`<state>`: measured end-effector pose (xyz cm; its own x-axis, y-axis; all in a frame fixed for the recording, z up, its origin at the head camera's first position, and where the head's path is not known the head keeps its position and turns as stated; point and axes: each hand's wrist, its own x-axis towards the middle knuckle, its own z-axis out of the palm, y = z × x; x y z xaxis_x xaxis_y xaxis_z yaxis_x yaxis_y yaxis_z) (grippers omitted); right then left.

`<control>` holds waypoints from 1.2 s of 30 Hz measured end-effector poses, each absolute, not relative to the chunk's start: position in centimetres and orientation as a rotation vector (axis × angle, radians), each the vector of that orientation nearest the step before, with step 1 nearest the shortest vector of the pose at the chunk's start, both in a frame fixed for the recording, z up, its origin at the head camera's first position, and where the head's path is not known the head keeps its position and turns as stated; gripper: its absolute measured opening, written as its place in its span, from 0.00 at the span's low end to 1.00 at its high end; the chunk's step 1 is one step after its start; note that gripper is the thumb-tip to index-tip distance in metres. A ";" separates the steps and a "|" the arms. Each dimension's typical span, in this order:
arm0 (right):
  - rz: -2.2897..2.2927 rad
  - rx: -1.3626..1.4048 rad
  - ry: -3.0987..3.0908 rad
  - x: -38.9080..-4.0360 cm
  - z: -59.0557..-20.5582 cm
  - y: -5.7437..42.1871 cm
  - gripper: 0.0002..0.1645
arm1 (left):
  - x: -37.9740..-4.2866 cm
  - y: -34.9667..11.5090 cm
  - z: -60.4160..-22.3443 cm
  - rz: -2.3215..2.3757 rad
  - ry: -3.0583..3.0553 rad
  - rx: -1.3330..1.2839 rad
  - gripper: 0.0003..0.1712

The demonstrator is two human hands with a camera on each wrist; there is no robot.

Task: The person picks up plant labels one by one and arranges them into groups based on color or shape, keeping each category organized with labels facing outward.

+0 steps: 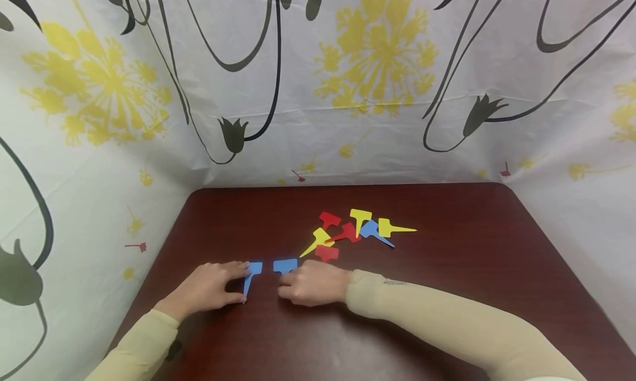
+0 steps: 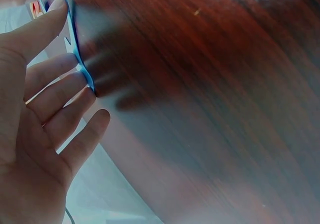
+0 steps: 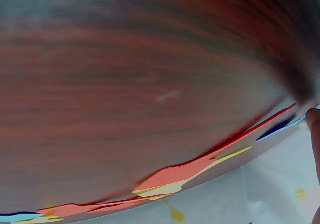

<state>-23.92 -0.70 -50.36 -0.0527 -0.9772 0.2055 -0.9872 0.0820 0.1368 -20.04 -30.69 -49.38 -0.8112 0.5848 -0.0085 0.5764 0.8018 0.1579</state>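
Observation:
Two blue T-shaped plant labels lie side by side toward the near side of the table in the head view. My left hand (image 1: 211, 284) spans the left blue plant label (image 1: 252, 270), fingertips on its broad head and thumb at its pointed end. In the left wrist view, the fingers of the left hand (image 2: 45, 114) look fairly straight against this thin label (image 2: 75, 44), seen edge-on. My right hand (image 1: 318, 284), fingers curled, pinches the right blue plant label (image 1: 285, 265); its stem is hidden under the hand. The right wrist view catches only a finger (image 3: 314, 129) at the edge.
Beyond the right hand lies a loose group of plant labels: red ones (image 1: 330, 220), yellow ones (image 1: 391, 228) and a blue one (image 1: 376, 232), some overlapping. The dark wooden table (image 1: 422, 326) meets a patterned cloth (image 1: 298, 94) at its back and sides.

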 end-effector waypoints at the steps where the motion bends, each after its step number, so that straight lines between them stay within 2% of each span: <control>1: 0.033 1.973 -2.116 -23.9 -50.3 -0.9 0.09 | -20.0 -30.7 -49.4 0.228 2.931 0.952 0.35; 7: -0.118 1.964 -2.112 -23.6 -50.1 -2.0 0.12 | -19.8 -30.8 -49.6 0.235 2.942 0.955 0.35; 21: -0.267 1.941 -2.027 -23.1 -50.8 -3.4 0.07 | -19.6 -30.8 -49.6 0.221 2.924 0.949 0.35; 36: -0.245 1.935 -2.037 -23.1 -51.2 -4.0 0.08 | -19.6 -31.4 -50.1 0.287 2.952 0.972 0.34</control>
<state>-23.06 -4.04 -51.23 -0.0313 -0.9932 0.1119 -0.9382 0.0678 0.3393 -19.57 -31.36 -50.07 -0.8059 0.5908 0.0380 0.5871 0.7892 0.1804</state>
